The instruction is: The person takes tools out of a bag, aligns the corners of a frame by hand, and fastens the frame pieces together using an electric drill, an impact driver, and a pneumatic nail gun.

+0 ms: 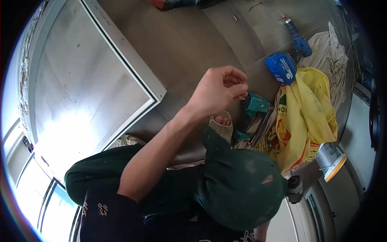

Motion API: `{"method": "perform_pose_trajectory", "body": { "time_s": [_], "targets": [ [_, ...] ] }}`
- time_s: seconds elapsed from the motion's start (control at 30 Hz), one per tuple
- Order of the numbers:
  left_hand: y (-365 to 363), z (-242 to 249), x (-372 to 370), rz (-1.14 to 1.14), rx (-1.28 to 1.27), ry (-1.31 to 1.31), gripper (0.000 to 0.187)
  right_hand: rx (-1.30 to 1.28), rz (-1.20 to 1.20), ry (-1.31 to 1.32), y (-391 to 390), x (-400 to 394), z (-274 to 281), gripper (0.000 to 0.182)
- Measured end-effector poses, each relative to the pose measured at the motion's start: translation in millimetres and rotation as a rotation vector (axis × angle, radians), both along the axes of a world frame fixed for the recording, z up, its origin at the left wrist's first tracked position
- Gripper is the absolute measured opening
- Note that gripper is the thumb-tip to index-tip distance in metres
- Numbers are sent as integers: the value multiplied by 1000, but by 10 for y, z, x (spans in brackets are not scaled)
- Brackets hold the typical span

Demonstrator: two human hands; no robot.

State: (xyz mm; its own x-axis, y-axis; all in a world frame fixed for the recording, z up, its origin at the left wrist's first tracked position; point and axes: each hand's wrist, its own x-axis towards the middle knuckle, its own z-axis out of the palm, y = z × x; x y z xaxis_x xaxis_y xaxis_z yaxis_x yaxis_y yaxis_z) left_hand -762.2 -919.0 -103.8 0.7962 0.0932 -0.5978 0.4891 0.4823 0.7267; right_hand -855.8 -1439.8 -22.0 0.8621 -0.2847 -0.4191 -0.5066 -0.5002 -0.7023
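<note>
My left hand is raised over the floor ahead of my knees, its fingers curled toward the thumb. A thin, small thing seems to show between the fingertips, too small to name. Just beyond and below the fingertips lies a teal power tool, partly hidden by the hand and other items. Of my right arm only a bit of forearm shows at the bottom edge; the hand itself is hidden behind my right knee. A dark grey tool part sticks out past that knee.
A white-framed panel stands at left. To the right are a blue cordless drill, a blue container, a yellow bag, a pale cloth and a grey tool with an orange-edged pad. Small metal pieces lie on the floor.
</note>
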Motion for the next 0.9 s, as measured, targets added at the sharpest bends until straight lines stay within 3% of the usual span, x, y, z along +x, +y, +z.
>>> {"method": "perform_pose_trajectory", "body": {
  "time_s": [0.03, 0.1, 0.17, 0.23, 0.37, 0.43, 0.5, 0.63, 0.8, 0.9],
  "targets": [
    [-84, -30, -57, 75, -26, 28, 21, -19, -33, 154, 207, 430, 154, 45],
    [-166, -83, -169, 241, -53, 65, 22, 61, 150, 9, 829, 1027, 158, 56],
    [-227, -80, -372, 304, -126, 137, 22, 414, 440, 85, 1111, 1561, 42, 66],
    [-276, -78, -560, 387, -309, 252, 22, 625, 561, 189, 1814, 1846, -31, 68],
    [-254, -147, -958, 516, -313, 227, 20, 756, 883, 446, 2723, 2102, -451, 56],
    [-248, -199, -1057, 644, -352, 195, 20, 533, 1135, 520, 2927, 2004, -729, 47],
    [-267, -242, -1160, 872, -435, 136, 19, 474, 1153, 554, 3284, 1888, -683, 45],
    [-247, -299, -1351, 955, -451, 75, 18, 322, 1124, 679, 3623, 1687, -726, 40],
    [-158, -330, -1554, 944, -457, 105, 19, 274, 1146, 714, 3641, 1580, -744, 27],
    [-105, -289, -1531, 918, -396, 138, 19, 313, 1114, 718, 3685, 1511, -694, 29]
  ]
}}
